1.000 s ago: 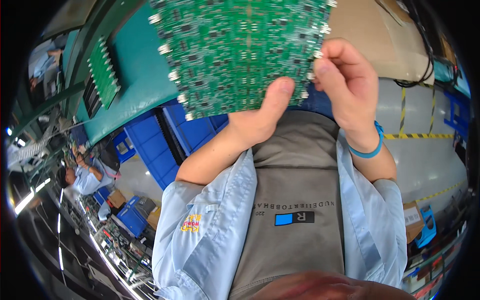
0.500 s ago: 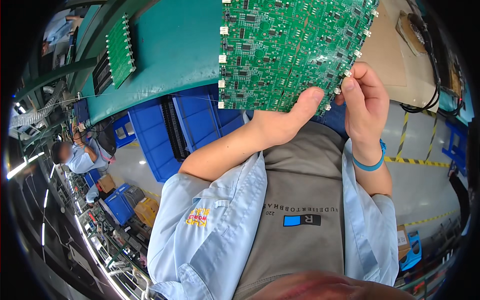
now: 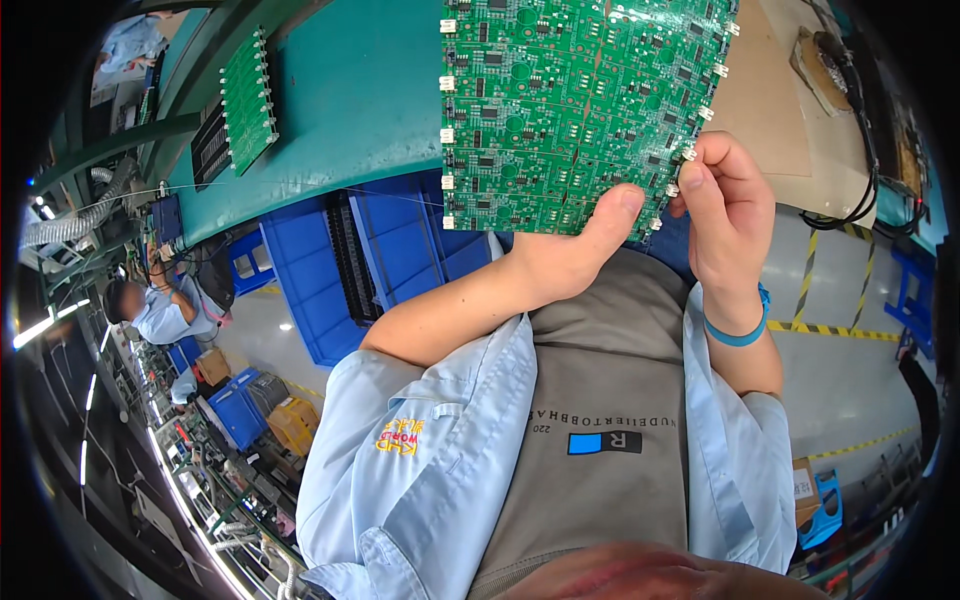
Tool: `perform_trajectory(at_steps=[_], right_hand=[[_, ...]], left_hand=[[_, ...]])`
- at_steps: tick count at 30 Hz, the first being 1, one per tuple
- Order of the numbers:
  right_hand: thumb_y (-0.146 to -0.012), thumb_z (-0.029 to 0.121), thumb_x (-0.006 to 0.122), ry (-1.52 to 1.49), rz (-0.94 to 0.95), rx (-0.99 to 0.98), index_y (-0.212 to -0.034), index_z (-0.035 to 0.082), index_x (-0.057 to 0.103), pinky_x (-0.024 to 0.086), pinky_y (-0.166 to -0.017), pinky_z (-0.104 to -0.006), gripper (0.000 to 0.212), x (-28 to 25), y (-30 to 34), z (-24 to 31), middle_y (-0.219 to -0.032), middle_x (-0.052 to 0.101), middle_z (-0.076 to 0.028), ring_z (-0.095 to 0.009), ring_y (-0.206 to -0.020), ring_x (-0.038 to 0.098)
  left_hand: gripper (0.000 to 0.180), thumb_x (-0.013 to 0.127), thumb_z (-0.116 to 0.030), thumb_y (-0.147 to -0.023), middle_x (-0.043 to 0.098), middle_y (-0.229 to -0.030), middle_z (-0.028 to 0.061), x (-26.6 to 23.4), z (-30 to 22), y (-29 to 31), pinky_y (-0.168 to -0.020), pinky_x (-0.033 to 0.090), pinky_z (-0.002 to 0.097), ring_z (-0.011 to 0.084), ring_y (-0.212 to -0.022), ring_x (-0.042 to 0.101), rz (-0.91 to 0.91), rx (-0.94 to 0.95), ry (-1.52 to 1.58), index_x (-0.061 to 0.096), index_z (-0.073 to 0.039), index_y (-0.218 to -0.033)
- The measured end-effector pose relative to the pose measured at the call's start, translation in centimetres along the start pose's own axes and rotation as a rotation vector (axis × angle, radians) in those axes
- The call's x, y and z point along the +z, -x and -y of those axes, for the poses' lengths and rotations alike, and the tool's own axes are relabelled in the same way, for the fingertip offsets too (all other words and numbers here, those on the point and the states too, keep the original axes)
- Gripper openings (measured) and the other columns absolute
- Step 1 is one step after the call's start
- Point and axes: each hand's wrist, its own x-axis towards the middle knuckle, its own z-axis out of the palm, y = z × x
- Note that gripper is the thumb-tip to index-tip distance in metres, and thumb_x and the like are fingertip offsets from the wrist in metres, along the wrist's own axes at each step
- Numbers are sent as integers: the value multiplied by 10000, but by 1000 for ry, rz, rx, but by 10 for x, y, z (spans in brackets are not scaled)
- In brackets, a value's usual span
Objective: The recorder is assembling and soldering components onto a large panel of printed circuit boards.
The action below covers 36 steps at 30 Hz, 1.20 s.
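A green circuit board panel (image 3: 560,130) is held up in front of me, with small chips across it and white connectors along both side edges. My left hand (image 3: 570,250) grips its near edge, the thumb lying on the top face and the fingers hidden underneath. At the right edge, my right hand (image 3: 732,205) is closed, with thumb and forefinger at a white connector (image 3: 689,154). Whether those fingertips squeeze the connector or only touch it, I cannot tell. A blue band (image 3: 738,335) circles my right wrist.
Another green board (image 3: 248,105) stands tilted in a dark rack on the left of the green work surface (image 3: 330,110). Blue bins (image 3: 315,280) sit below its edge. Brown cardboard (image 3: 785,100) and black cables (image 3: 860,190) lie at right. A co-worker (image 3: 170,310) is far left.
The board panel has come slightly nearer to me, its right edge shifting a little left. My right hand stays at that edge, its fingertips still beside the connectors.
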Motion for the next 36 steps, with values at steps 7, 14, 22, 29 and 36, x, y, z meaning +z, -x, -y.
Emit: perform_trajectory(at_steps=[7, 14, 22, 29, 36], right_hand=[[-956, 39, 613, -21, -5, -9, -1006, 6, 618, 427, -616, -189, 60, -1, 2, -3, -785, 597, -15, -74, -682, 500], [-964, 38, 604, -54, 4, -16, -1026, 3, 616, 440, -624, -190, 73, -4, 0, -4, -817, 603, -17, -72, -694, 511], [-981, 33, 575, -20, -36, 46, -1092, 5, 593, 465, -658, -192, 116, -2, -2, -5, -877, 608, -22, -72, -725, 538], [-955, -3, 579, 17, -34, 5, -1127, 6, 579, 489, -741, -221, 172, -5, -8, -6, -942, 631, -48, -116, -802, 584], [-855, -44, 655, 152, 51, -180, -1193, 16, 596, 513, -826, -304, 349, -31, -18, -41, -1103, 636, -83, -201, -936, 623]], left_hand=[[320, 556, 3, -924, 709, -1118, 97, 1, -1, 1, -769, 562, 308, 210, -918, 680, 3, 7, -25, 620, -19, -1237], [327, 549, 3, -924, 708, -1132, 99, 1, 1, -2, -783, 565, 314, 217, -928, 683, 38, 9, -24, 620, -20, -1242], [386, 562, -4, -905, 696, -1214, 97, -6, 8, -9, -884, 555, 349, 253, -1019, 686, 173, 44, -260, 622, -39, -1284], [404, 693, -37, -824, 698, -1109, 97, -21, 13, -21, -717, 546, 309, 232, -859, 689, 243, 208, -642, 689, -42, -1228], [402, 690, -61, -796, 680, -1061, 77, -22, 21, -34, -633, 506, 283, 182, -748, 635, 299, 337, -547, 710, -43, -1197]])
